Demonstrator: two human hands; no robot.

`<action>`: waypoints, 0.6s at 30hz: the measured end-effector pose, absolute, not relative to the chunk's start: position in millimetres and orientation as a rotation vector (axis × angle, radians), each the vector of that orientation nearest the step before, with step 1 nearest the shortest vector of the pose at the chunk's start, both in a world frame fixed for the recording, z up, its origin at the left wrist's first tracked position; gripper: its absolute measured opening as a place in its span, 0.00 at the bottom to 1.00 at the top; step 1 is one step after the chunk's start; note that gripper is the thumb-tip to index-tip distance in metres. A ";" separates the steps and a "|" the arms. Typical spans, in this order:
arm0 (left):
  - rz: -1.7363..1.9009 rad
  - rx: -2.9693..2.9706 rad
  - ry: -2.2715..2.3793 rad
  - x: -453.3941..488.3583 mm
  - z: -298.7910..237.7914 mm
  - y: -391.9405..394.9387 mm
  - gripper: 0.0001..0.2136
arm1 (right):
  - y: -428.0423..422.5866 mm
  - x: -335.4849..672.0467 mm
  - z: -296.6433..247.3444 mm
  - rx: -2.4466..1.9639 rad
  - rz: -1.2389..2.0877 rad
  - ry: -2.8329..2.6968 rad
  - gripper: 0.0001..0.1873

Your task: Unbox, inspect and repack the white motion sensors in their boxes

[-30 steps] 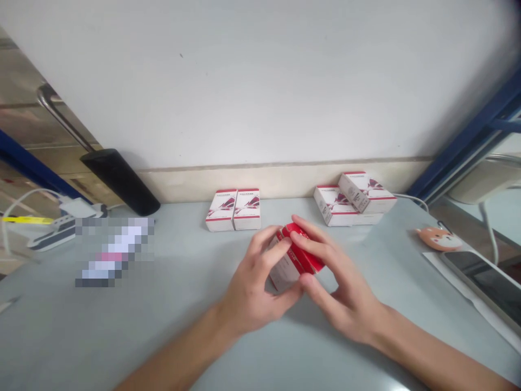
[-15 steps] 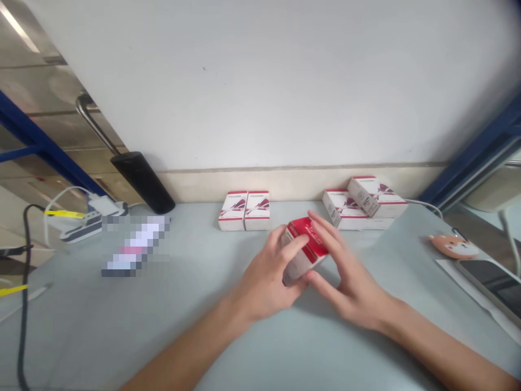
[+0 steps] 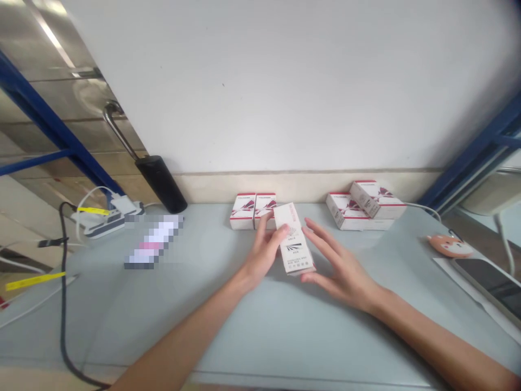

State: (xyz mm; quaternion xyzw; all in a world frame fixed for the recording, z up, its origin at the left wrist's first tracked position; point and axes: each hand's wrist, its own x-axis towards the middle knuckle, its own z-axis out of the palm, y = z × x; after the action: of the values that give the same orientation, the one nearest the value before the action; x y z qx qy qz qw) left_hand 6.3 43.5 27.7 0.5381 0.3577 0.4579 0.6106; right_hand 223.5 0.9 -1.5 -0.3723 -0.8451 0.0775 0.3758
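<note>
- Washing the white wall [image 3: 285, 87] and pale tabletop [image 3: 252, 336] in bright, even, diffuse light
- Laying only faint, soft shadows beside the left hand [image 3: 262, 255] and right hand [image 3: 342, 271]
- Glaring in a thin pale streak across the metal panel [image 3: 49, 38] at upper left
- Bending the blue frame [image 3: 52, 125] into slanting lines toward the wide-angle edges
- Breaking a pixelated patch [image 3: 152, 241] into coarse blocks
- Softening the fine print on the white box [image 3: 293, 239] with slight blur
</note>
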 end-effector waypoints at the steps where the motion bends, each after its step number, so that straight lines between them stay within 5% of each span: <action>1: 1.079 1.291 0.833 5.0 27.1 45.0 0.28 | 1.2 222.5 -1.7 -0.929 0.157 -2.169 0.47; 9: 1.510 1.864 1.423 -27.5 19.4 84.5 0.24 | 46.4 186.3 18.7 -0.903 -0.138 -2.209 0.40; 18: 1.334 1.603 1.701 -75.7 3.3 132.2 0.23 | 102.2 84.9 47.4 -1.351 -0.243 -2.352 0.28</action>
State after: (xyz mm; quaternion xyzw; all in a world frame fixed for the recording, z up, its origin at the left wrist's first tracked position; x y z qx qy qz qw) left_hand -75.7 132.2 3.3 0.5805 0.6163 0.4830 0.2234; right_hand 84.9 102.2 47.4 -0.4853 -0.8448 -0.0873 0.2077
